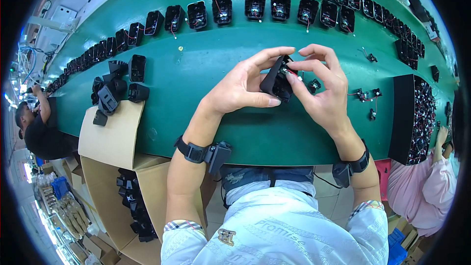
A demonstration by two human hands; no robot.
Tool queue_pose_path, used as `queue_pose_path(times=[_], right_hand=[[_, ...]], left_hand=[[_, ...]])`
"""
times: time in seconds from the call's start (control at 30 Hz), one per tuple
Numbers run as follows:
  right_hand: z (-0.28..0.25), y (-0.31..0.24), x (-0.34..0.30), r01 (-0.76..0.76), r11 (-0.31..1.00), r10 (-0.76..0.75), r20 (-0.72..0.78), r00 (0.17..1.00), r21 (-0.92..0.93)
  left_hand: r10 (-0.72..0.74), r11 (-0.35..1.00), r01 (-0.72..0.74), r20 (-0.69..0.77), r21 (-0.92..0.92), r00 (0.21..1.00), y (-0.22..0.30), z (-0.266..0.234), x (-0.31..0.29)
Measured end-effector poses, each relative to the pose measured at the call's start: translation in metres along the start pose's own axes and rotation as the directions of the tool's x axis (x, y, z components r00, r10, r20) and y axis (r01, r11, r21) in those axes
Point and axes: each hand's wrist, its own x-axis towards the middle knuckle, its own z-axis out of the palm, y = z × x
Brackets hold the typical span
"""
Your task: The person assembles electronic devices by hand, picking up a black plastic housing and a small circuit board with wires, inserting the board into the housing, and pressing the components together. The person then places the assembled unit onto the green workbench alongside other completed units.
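1. Head view: a person in a pale shirt works at a green table (184, 93), both hands raised over its near middle.
2. The left hand (245, 82) curls round a black housing (271, 82), thumb along its near end and fingers at the far end, holding it tilted.
3. The right hand (324, 86) bends its fingers inward, thumb and fingertips at a small part with a red wire (293, 74) at the housing's opening; I can't tell whether they pinch or press it.
4. Just under the right palm sits a small black part (314, 86); further right lie loose wired parts (363, 94).
5. At the right, a black bin (401, 122) brims with similar pieces, and a co-worker in pink (417, 191) sits beyond it.
6. Along the far side, a curved row of open housings (255, 6) trails red wires.
7. To the left, a heap of black casings (108, 97) meets the flap of a cardboard box (154, 186).
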Motion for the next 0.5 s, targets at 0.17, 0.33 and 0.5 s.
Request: queue_pose_path(times=[0.17, 0.33, 0.5], right_hand=[[0.0, 0.001, -0.001, -0.31, 0.898, 0.277, 0.145, 0.95, 0.311], [-0.004, 0.006, 0.0, -0.585, 0.337, 0.394, 0.454, 0.799, 0.737], [-0.008, 0.007, 0.0, -0.618, 0.348, 0.268, 0.557, 0.786, 0.705]], left_hand=[[0.019, 0.999, -0.023, 0.079, 0.039, 0.997, -0.002, 0.0, 0.001], [0.091, 0.993, -0.099, 0.123, 0.062, 0.988, -0.005, -0.005, 0.001], [0.006, 0.996, -0.012, 0.067, 0.092, 0.998, -0.003, 0.0, -0.002]])
